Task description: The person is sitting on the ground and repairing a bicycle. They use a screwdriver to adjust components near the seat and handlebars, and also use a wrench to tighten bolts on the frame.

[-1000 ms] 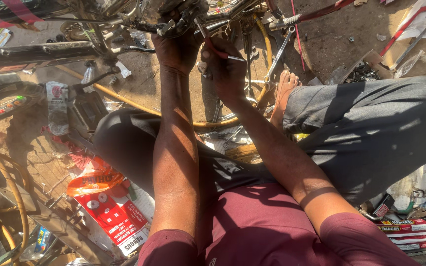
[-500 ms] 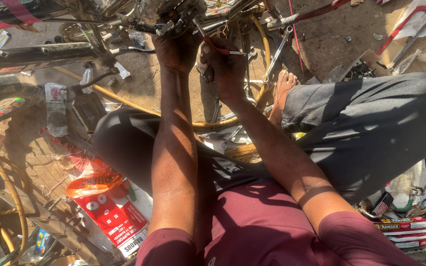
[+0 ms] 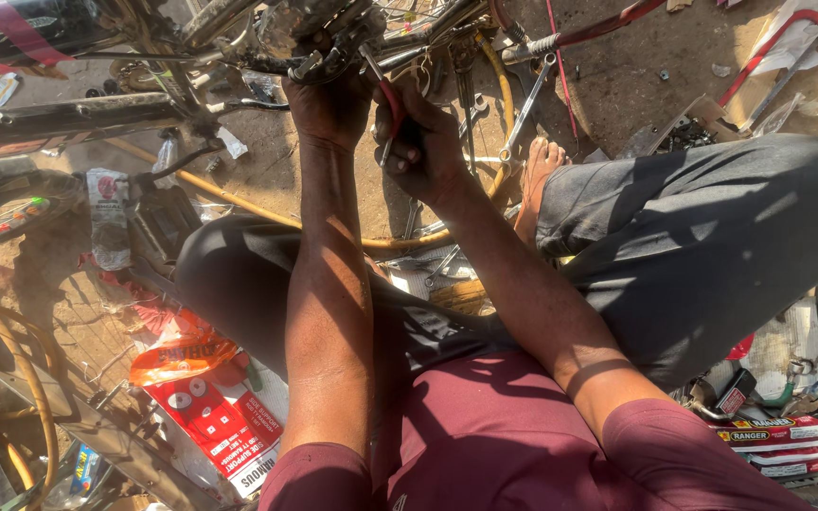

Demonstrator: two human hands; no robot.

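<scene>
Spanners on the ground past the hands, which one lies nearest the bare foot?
The long silver spanner, slanting down toward the toes of the bare foot. The other spanner hangs straighter and lies further left, closer to the right hand.

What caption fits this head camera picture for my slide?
Left hand grips a bike part while right hand works a red-handled tool on it.

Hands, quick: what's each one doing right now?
Left hand: closed on the bicycle's gear mechanism.
Right hand: closed around a red-handled screwdriver.
</scene>
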